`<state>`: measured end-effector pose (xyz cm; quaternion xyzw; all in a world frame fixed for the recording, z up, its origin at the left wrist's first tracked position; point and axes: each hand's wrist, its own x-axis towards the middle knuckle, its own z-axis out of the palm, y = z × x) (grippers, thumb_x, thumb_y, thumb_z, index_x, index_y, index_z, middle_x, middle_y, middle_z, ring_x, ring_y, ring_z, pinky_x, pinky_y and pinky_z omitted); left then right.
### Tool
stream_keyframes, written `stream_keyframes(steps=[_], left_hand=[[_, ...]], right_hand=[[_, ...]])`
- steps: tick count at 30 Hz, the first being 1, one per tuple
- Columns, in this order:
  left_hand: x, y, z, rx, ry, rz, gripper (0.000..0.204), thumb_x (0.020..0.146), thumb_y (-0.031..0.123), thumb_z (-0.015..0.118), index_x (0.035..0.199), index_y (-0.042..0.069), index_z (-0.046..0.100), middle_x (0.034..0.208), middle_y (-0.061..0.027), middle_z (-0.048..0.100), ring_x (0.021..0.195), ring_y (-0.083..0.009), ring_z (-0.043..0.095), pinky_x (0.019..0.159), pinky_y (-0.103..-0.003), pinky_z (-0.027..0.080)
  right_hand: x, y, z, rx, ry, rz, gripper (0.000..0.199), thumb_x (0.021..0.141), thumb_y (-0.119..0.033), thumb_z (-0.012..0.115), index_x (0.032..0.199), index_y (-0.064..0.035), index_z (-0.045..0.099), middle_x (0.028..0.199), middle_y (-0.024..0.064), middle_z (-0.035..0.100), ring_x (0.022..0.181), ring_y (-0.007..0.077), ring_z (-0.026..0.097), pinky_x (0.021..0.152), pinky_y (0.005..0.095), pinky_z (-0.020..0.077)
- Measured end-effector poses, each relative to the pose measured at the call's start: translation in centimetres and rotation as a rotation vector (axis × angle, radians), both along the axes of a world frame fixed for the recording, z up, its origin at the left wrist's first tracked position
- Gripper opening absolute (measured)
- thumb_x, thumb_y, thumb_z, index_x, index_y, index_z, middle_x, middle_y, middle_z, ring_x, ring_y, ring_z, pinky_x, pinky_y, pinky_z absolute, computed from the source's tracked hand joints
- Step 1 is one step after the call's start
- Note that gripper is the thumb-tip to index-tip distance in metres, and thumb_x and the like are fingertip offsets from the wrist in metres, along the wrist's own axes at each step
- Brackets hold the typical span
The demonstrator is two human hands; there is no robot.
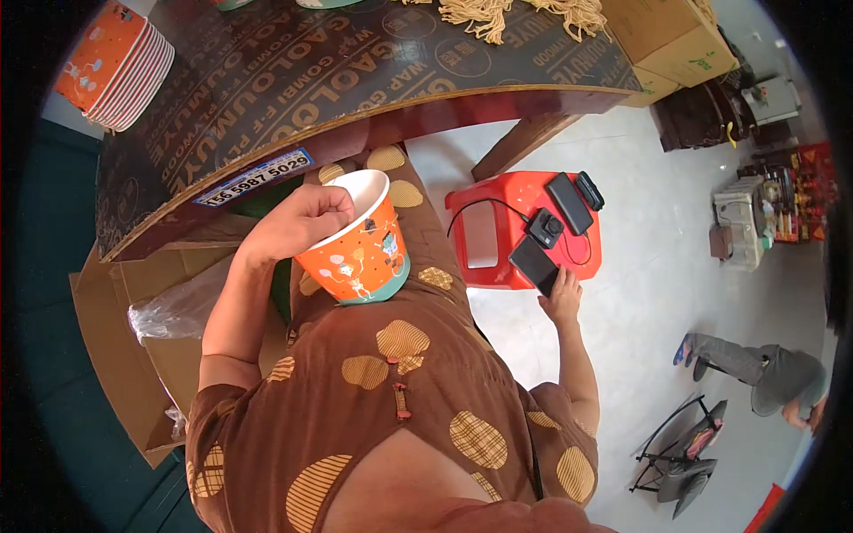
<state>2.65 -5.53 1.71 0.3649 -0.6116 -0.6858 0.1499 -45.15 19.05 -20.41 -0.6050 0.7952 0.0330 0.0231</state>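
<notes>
Over the lap, before the torso: a flared orange paper tub with white lining and green base band [360, 258], clamped at its rim by the left hand [302, 220], fingers curled over the edge. Interior partly hidden by that hand; contents not discernible. At upper left, a nested stack of orange paper tubs [120, 69], beside a dark printed plywood tabletop [267, 89]. Below, a brown cardboard box [102, 342] with clear plastic film [182, 315] inside. Tub tilted, mouth toward upper left, long axis slanting down to lower right. Hands well apart; right hand [562, 298] touching a flat black rectangular device [533, 264], grip impossible to tell. Beneath, a red plastic stool [498, 188], also bearing a small black camera [545, 228]. Between stool and tabletop, a brown wooden leg [515, 147].
</notes>
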Motion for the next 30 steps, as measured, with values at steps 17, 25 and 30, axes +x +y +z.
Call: stream_keyframes(steps=[17, 25, 30], left_hand=[[0.2, -0.1, 0.0, 0.019, -0.011, 0.015, 0.013, 0.09, 0.006, 0.052, 0.077, 0.003, 0.054, 0.069, 0.0083, 0.049, 0.064, 0.0001, 0.041, 0.054, -0.019, 0.032], [0.5, 0.1, 0.2, 0.052, -0.011, 0.04, 0.011, 0.09, 0.005, 0.052, 0.079, 0.003, 0.055, 0.07, 0.0083, 0.05, 0.063, 0.0008, 0.042, 0.054, -0.018, 0.032], [0.6, 0.1, -0.4, 0.028, 0.018, 0.039, 0.012, 0.09, 0.006, 0.052, 0.079, 0.003, 0.056, 0.07, 0.008, 0.051, 0.063, 0.001, 0.043, 0.052, -0.018, 0.032]], right_hand=[[0.0, -0.2, 0.8, -0.008, -0.038, -0.019, 0.082, 0.054, -0.021, 0.083, 0.123, -0.0015, 0.043, 0.114, 0.0172, 0.048, 0.106, 0.0354, 0.049, 0.085, 0.0464, 0.0448], [0.0, 0.0, 1.0, -0.021, -0.094, -0.033, 0.068, 0.06, -0.021, 0.075, 0.117, -0.0022, 0.043, 0.107, 0.0173, 0.053, 0.098, 0.0369, 0.056, 0.084, 0.0473, 0.0439], [-0.2, 0.8, 0.1, -0.056, -0.154, -0.015, 0.081, 0.058, -0.021, 0.079, 0.126, -0.0042, 0.039, 0.111, 0.018, 0.054, 0.104, 0.0362, 0.053, 0.086, 0.0483, 0.0421]])
